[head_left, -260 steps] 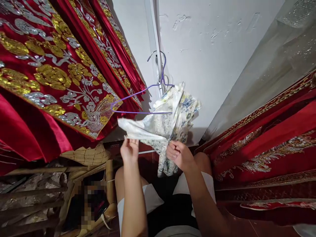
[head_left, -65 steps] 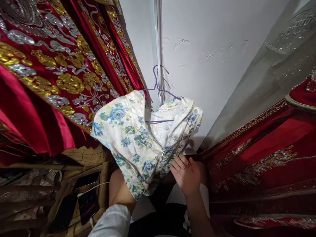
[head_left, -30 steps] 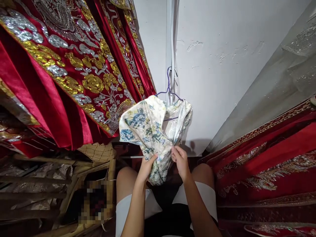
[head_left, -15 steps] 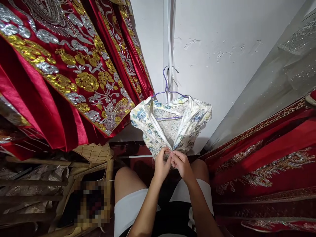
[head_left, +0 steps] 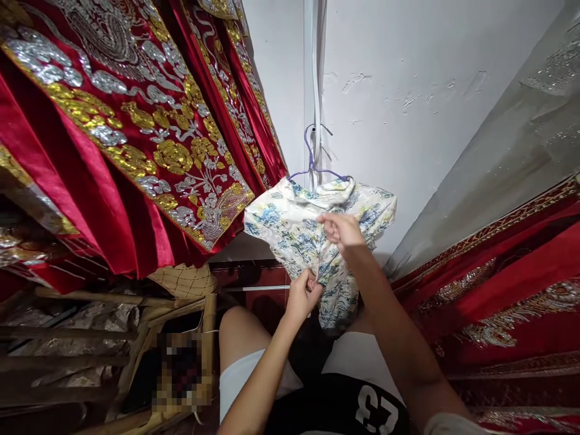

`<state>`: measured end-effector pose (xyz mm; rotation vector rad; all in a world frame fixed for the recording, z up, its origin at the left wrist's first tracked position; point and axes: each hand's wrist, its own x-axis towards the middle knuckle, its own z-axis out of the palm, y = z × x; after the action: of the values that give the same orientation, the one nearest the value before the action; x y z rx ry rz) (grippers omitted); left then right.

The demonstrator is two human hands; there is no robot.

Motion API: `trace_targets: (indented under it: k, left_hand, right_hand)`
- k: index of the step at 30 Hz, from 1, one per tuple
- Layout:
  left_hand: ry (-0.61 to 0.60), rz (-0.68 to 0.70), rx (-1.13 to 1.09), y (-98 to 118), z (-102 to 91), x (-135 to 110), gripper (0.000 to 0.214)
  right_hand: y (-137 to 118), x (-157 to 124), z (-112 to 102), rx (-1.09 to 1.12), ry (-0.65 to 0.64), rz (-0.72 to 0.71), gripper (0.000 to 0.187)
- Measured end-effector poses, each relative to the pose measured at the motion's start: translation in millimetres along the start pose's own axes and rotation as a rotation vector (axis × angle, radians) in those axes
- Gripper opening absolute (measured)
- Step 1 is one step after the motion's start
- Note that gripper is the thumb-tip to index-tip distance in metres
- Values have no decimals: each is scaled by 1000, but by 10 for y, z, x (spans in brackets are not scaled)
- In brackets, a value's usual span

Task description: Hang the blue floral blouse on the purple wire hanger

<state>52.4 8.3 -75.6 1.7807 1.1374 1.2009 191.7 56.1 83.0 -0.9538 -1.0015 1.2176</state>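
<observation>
Blouse (head_left: 290, 226), white with blue flowers, hangs in front of me on a purple hanger (head_left: 311, 164) against the white wall (head_left: 408, 151). Half a second ago its front gaped in a deep V and my two hands met at the bottom of it; now the two sides lie together almost up to the collar. My left hand (head_left: 302, 296) is low down, thumb and finger clamped on the cloth at the foot of the front seam. My right hand (head_left: 342, 231) has gone up that seam and is well apart from the left, fingers curled at its top, just below the neck; I can't tell whether they pinch anything there. To my left, the bamboo seat (head_left: 209, 338) holds dark flat things, with a pixelated patch over some of them and a white cord (head_left: 197, 417) hanging at the edge. Beside it, shiny cloth (head_left: 97, 317) shows between wooden slats (head_left: 67, 332). Red cloth (head_left: 174, 154) with gold and silver flowers hangs above.
</observation>
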Motion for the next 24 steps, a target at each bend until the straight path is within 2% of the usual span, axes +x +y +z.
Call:
trace_targets:
  k: [3, 5, 8, 10, 13, 15, 17, 20, 22, 24]
  left_hand:
    - [-103, 9, 5, 8, -40, 10, 12]
    - [-147, 16, 9, 10, -90, -1, 12]
    - [-193, 45, -9, 39, -218, 36, 8]
    - [-138, 65, -54, 124, -335, 135, 11]
    - [60, 130, -134, 392, -524, 404, 19]
    - [151, 223, -181, 633, -632, 640, 18]
    - [163, 336, -210, 867, -708, 882, 20]
    - [77, 455, -101, 1128, -756, 1173, 30]
    - [54, 521, 38, 1228, -742, 1274, 22]
    - [111, 579, 137, 1281, -698, 1296, 22]
  right_hand:
    - [-299, 219, 101, 83, -4, -126, 14]
    - [-372, 233, 143, 78, -11, -165, 14]
    - [-298, 134, 153, 1, -34, -158, 15]
    - [-199, 59, 136, -54, -33, -141, 14]
    - [-101, -9, 102, -91, 0, -128, 15]
    - [-87, -33, 87, -106, 10, -152, 16]
    - [-96, -57, 79, -125, 10, -186, 17]
    - [-114, -101, 72, -150, 13, -232, 18]
    - [-115, -122, 59, -166, 3, -275, 20]
    - [-100, -119, 38, -213, -12, -328, 21]
